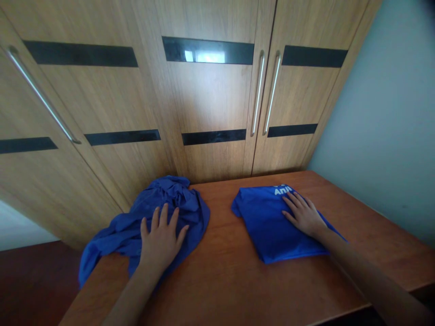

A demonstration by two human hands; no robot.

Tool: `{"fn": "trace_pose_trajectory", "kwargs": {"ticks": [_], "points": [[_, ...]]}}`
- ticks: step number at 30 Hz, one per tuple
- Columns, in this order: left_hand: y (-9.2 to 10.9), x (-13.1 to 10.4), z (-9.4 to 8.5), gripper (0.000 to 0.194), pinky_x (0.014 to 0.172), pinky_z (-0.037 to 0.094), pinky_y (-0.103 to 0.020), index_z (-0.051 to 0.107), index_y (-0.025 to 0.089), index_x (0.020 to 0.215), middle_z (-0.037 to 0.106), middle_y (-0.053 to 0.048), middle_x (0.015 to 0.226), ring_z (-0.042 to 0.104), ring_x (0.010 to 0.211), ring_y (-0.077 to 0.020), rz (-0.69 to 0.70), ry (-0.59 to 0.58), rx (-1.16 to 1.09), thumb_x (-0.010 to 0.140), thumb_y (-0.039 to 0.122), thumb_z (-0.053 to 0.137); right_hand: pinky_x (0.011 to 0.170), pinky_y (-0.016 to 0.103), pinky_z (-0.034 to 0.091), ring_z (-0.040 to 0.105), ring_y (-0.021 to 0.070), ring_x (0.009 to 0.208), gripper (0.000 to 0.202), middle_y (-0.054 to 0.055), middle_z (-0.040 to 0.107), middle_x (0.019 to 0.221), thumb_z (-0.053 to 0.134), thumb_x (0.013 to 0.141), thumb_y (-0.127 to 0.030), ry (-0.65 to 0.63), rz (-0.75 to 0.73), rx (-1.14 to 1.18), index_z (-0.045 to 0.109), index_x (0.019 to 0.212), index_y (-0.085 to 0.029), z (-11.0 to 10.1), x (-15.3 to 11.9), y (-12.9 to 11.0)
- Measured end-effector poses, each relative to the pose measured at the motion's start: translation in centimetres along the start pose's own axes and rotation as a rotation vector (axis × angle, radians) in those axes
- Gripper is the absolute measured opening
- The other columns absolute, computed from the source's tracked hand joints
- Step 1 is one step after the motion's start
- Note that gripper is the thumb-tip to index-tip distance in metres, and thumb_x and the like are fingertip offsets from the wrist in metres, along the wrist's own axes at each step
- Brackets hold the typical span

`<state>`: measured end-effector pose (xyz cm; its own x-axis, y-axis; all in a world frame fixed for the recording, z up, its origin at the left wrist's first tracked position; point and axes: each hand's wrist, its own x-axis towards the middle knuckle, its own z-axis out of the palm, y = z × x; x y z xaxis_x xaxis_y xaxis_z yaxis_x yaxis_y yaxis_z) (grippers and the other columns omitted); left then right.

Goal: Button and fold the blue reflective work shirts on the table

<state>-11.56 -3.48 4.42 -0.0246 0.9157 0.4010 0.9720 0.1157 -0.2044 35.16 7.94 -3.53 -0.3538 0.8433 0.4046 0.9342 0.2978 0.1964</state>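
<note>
On the left side of the table lies a crumpled heap of blue cloth (pixel 176 197), part of it hanging over the table's left edge. My left hand (pixel 159 240) is over the front of this heap with its fingers spread; whether it presses on the cloth I cannot tell. To the right, a folded blue garment (pixel 272 231) with white lettering near its far edge lies flat. My right hand (pixel 302 213) rests palm down on it, fingers stretched out and covering part of the lettering.
The reddish-brown wooden table (pixel 220 271) reaches back to a wooden wardrobe (pixel 210 99) with dark strips and long metal handles (pixel 258 93). A pale wall (pixel 384 136) borders the right side. Dark red floor (pixel 37 280) shows at lower left.
</note>
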Motion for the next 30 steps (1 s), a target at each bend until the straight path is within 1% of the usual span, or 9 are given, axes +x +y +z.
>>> {"fn": "trace_pose_trajectory", "kwargs": {"ticks": [5, 8, 11, 14, 16, 18, 20, 25, 30], "points": [[-0.4, -0.3, 3.2, 0.058, 0.104, 0.028, -0.06, 0.046, 0.02, 0.141, 0.039, -0.017, 0.149, 0.033, 0.137, -0.0375, -0.07, -0.23, -0.024, 0.092, 0.051, 0.037, 0.109, 0.051, 0.025, 0.027, 0.0301, 0.139, 0.057, 0.013, 0.039, 0.149, 0.03, 0.096, -0.048, -0.098, 0.05, -0.031, 0.046, 0.14, -0.016, 1.7, 2.4, 4.4], [-0.4, -0.3, 3.7, 0.056, 0.104, 0.03, -0.058, 0.046, 0.022, 0.14, 0.041, -0.016, 0.148, 0.035, 0.136, -0.0359, -0.059, -0.275, -0.053, 0.093, 0.051, 0.035, 0.109, 0.051, 0.025, 0.025, 0.0293, 0.14, 0.054, 0.012, 0.037, 0.151, 0.029, 0.096, -0.044, -0.186, 0.057, -0.016, 0.045, 0.14, -0.018, 1.6, 3.7, 5.3], [-0.4, -0.3, 3.6, 0.055, 0.103, 0.03, -0.058, 0.047, 0.022, 0.14, 0.04, -0.016, 0.149, 0.035, 0.136, -0.0364, -0.043, -0.278, -0.056, 0.093, 0.05, 0.035, 0.109, 0.055, 0.023, 0.024, 0.0318, 0.14, 0.052, 0.012, 0.034, 0.152, 0.028, 0.096, -0.041, -0.246, 0.16, -0.007, 0.048, 0.138, -0.019, 0.8, 4.7, 3.7], [-0.2, -0.3, 3.5, 0.055, 0.104, 0.03, -0.059, 0.048, 0.022, 0.14, 0.04, -0.016, 0.149, 0.035, 0.136, -0.0371, -0.029, -0.266, -0.061, 0.093, 0.05, 0.035, 0.105, 0.06, 0.027, 0.026, 0.036, 0.138, 0.06, 0.013, 0.032, 0.153, 0.025, 0.095, -0.055, -0.269, 0.306, 0.062, 0.045, 0.141, -0.022, 0.0, 4.5, 0.0], [0.0, -0.3, 3.6, 0.056, 0.104, 0.029, -0.059, 0.047, 0.023, 0.14, 0.04, -0.016, 0.149, 0.035, 0.136, -0.0377, -0.014, -0.259, -0.066, 0.093, 0.05, 0.035, 0.103, 0.061, 0.029, 0.028, 0.0371, 0.138, 0.068, 0.013, 0.031, 0.153, 0.024, 0.092, -0.064, -0.299, 0.34, 0.116, 0.039, 0.145, -0.024, -0.1, 4.0, -2.4], [0.3, -0.4, 3.7, 0.056, 0.104, 0.029, -0.059, 0.046, 0.023, 0.141, 0.04, -0.017, 0.149, 0.036, 0.135, -0.0383, -0.002, -0.255, -0.071, 0.093, 0.051, 0.035, 0.104, 0.062, 0.027, 0.026, 0.0371, 0.138, 0.071, 0.013, 0.029, 0.154, 0.025, 0.091, -0.066, -0.307, 0.355, 0.114, 0.034, 0.147, -0.024, 0.0, 3.4, -3.9], [0.5, -0.5, 3.7, 0.057, 0.104, 0.029, -0.059, 0.046, 0.022, 0.141, 0.04, -0.017, 0.149, 0.036, 0.135, -0.0388, 0.007, -0.248, -0.075, 0.093, 0.051, 0.035, 0.105, 0.062, 0.025, 0.024, 0.0362, 0.14, 0.069, 0.012, 0.027, 0.155, 0.026, 0.092, -0.063, -0.292, 0.365, 0.082, 0.031, 0.148, -0.023, 0.4, 3.2, -4.1], [0.9, -0.9, 3.7, 0.056, 0.104, 0.029, -0.059, 0.046, 0.023, 0.141, 0.04, -0.017, 0.149, 0.035, 0.135, -0.039, 0.031, -0.232, -0.09, 0.093, 0.05, 0.036, 0.105, 0.063, 0.026, 0.027, 0.0348, 0.139, 0.063, 0.013, 0.029, 0.154, 0.024, 0.095, -0.054, -0.317, 0.406, 0.083, 0.031, 0.148, -0.021, 0.5, 3.5, -2.2], [1.2, -1.3, 3.4, 0.056, 0.105, 0.028, -0.059, 0.046, 0.024, 0.141, 0.04, -0.017, 0.149, 0.035, 0.135, -0.0386, 0.056, -0.231, -0.107, 0.093, 0.05, 0.036, 0.105, 0.067, 0.024, 0.032, 0.0348, 0.136, 0.047, 0.008, 0.045, 0.145, 0.025, 0.097, -0.043, -0.255, 0.187, 0.198, 0.053, 0.133, -0.033, -0.4, 2.9, -1.7]]}}
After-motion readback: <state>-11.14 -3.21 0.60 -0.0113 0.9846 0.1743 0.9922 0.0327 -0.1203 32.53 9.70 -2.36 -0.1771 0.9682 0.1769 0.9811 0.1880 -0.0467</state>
